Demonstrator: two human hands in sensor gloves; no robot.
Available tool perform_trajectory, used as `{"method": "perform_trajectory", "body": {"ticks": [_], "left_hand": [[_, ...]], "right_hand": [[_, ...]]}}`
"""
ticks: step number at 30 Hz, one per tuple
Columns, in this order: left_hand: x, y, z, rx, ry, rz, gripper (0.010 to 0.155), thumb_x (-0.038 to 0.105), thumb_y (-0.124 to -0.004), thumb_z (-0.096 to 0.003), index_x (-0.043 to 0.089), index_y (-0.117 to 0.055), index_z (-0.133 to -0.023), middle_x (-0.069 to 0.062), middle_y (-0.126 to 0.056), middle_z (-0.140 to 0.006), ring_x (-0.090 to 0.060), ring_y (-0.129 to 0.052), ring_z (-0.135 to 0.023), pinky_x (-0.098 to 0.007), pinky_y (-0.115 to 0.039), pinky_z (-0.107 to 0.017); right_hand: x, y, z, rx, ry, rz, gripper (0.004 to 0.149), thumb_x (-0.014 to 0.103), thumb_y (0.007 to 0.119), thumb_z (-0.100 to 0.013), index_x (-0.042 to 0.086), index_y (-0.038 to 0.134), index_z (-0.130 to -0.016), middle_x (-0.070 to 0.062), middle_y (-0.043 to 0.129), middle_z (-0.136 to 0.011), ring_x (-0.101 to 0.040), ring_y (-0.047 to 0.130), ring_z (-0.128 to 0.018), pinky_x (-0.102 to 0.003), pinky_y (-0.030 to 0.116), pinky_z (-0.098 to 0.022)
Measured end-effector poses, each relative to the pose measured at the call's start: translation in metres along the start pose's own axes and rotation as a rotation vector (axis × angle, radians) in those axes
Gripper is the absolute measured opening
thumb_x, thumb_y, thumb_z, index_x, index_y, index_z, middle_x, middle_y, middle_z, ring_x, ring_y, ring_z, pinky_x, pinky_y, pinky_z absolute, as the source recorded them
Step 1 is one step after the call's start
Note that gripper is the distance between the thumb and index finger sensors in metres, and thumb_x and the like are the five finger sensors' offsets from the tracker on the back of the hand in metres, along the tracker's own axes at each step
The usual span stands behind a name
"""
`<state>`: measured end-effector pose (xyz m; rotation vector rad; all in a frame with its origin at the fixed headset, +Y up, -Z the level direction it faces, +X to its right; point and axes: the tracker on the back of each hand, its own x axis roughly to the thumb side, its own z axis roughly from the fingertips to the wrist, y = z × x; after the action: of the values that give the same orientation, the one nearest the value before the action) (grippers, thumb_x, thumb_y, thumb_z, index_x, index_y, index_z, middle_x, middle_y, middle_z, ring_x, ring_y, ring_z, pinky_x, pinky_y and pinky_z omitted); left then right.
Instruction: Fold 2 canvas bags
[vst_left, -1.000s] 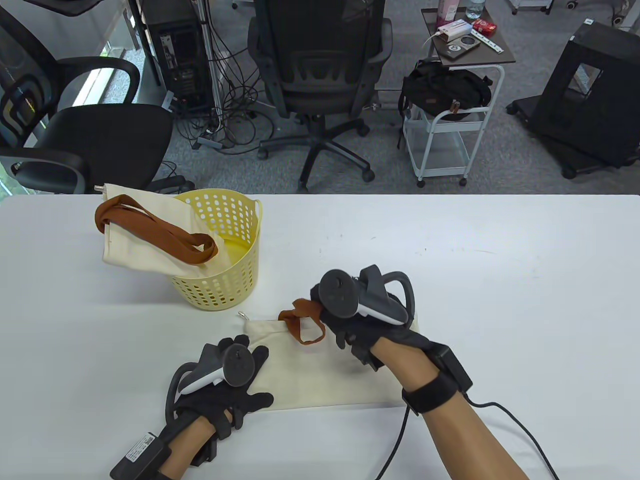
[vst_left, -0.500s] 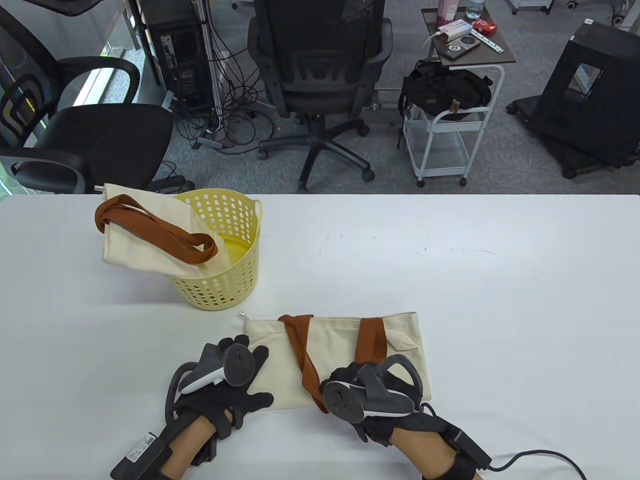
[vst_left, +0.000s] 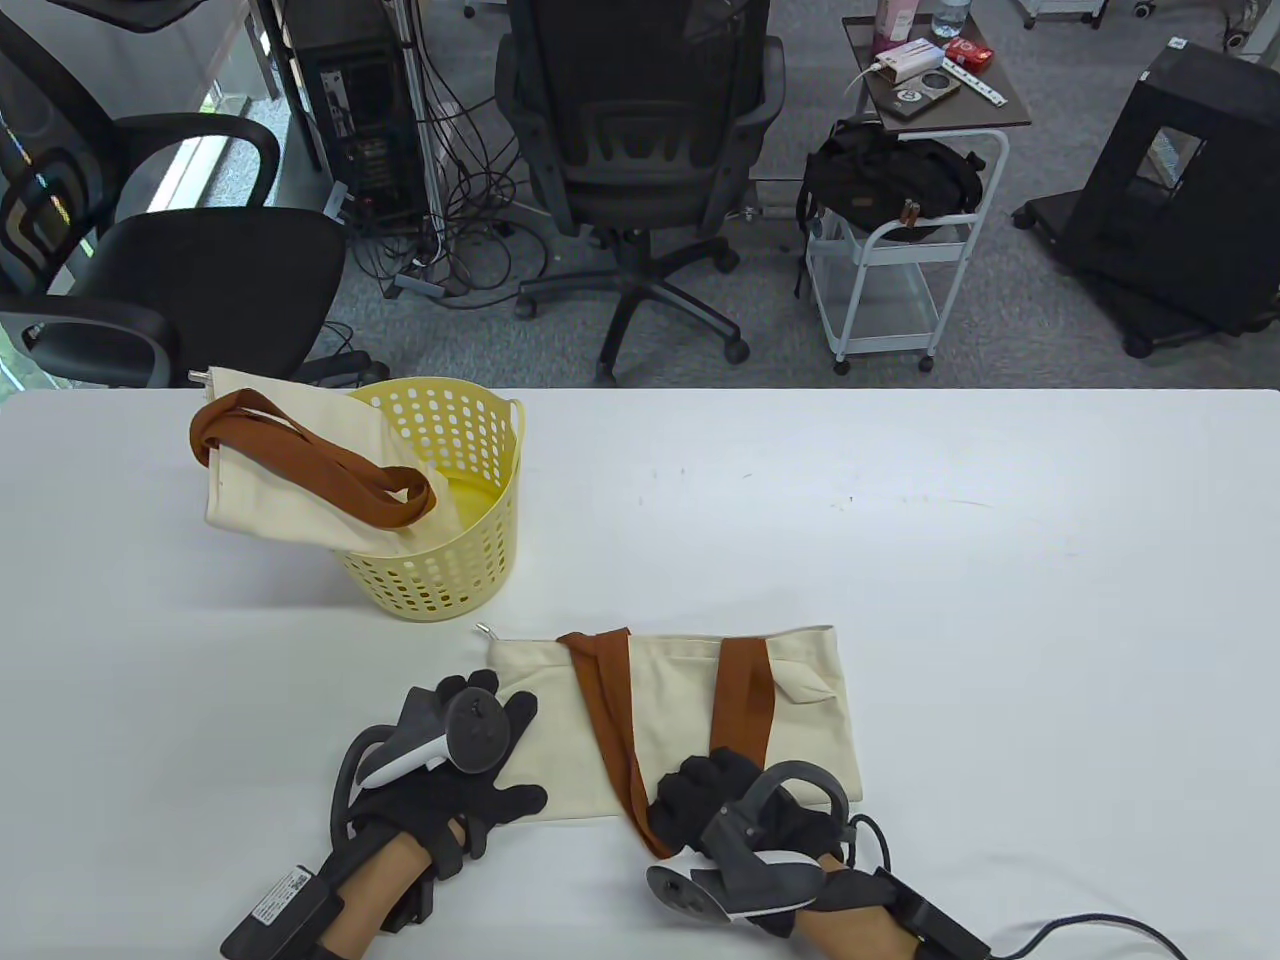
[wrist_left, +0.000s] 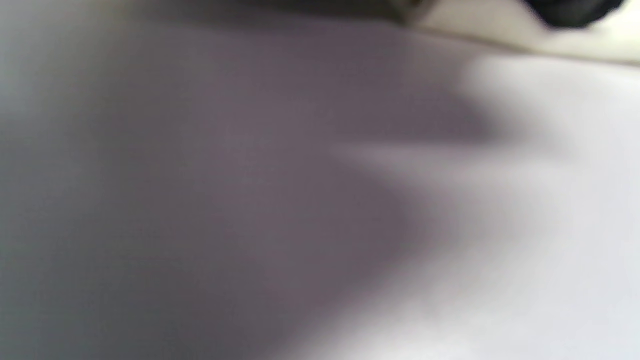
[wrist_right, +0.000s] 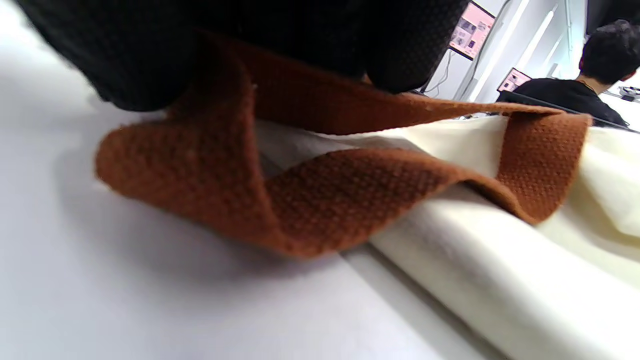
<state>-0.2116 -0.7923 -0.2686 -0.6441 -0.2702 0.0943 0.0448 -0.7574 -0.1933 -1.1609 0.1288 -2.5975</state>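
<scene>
A cream canvas bag lies flat near the table's front edge, its brown straps laid across it towards me. My left hand rests flat with spread fingers on the bag's left end. My right hand sits at the bag's near edge, fingers curled round the strap loop. In the right wrist view the gloved fingers pinch the brown strap above the cream bag. A second cream bag with brown handles hangs out of the yellow basket. The left wrist view is a blur of tabletop.
The yellow basket stands at the left middle of the white table. Office chairs, a computer tower with cables, and a white trolley stand on the floor beyond the far edge. A cable trails from my right wrist.
My right hand pulled the strap loop from the bag's far edge across the bag to its near edge, then drew back slightly and turned. The left hand stayed still.
</scene>
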Motion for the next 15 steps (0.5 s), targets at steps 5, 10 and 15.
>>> {"method": "perform_trajectory", "body": {"ticks": [5, 10, 15], "left_hand": [[0.0, 0.0001, 0.0, -0.001, 0.001, 0.007, 0.091, 0.068, -0.069, -0.0373, 0.044, -0.011, -0.103, -0.001, 0.01, -0.109, -0.037, 0.006, -0.106, -0.063, -0.005, -0.075], [-0.0009, 0.0002, 0.0001, -0.001, 0.001, 0.011, 0.091, 0.068, -0.069, -0.0371, 0.044, -0.011, -0.103, 0.0, 0.01, -0.109, -0.037, 0.006, -0.106, -0.062, -0.005, -0.075], [-0.0019, -0.0002, 0.0004, 0.001, 0.0, 0.016, 0.091, 0.067, -0.069, -0.0371, 0.044, -0.012, -0.103, -0.001, 0.01, -0.109, -0.037, 0.006, -0.106, -0.063, -0.004, -0.075]], "right_hand": [[-0.0001, 0.0007, 0.0011, 0.016, -0.026, 0.014, 0.044, 0.044, 0.089, -0.04, 0.031, 0.089, -0.081, 0.001, 0.084, -0.097, -0.026, 0.087, -0.09, -0.051, 0.071, -0.069], [-0.0013, -0.0018, 0.0042, -0.015, -0.063, 0.017, 0.044, 0.047, 0.089, -0.038, 0.031, 0.091, -0.079, 0.002, 0.085, -0.097, -0.026, 0.087, -0.09, -0.052, 0.071, -0.069], [-0.0023, -0.0073, 0.0071, -0.033, -0.066, 0.048, 0.046, 0.044, 0.092, -0.037, 0.032, 0.089, -0.082, 0.004, 0.084, -0.098, -0.025, 0.086, -0.091, -0.052, 0.07, -0.07]]}}
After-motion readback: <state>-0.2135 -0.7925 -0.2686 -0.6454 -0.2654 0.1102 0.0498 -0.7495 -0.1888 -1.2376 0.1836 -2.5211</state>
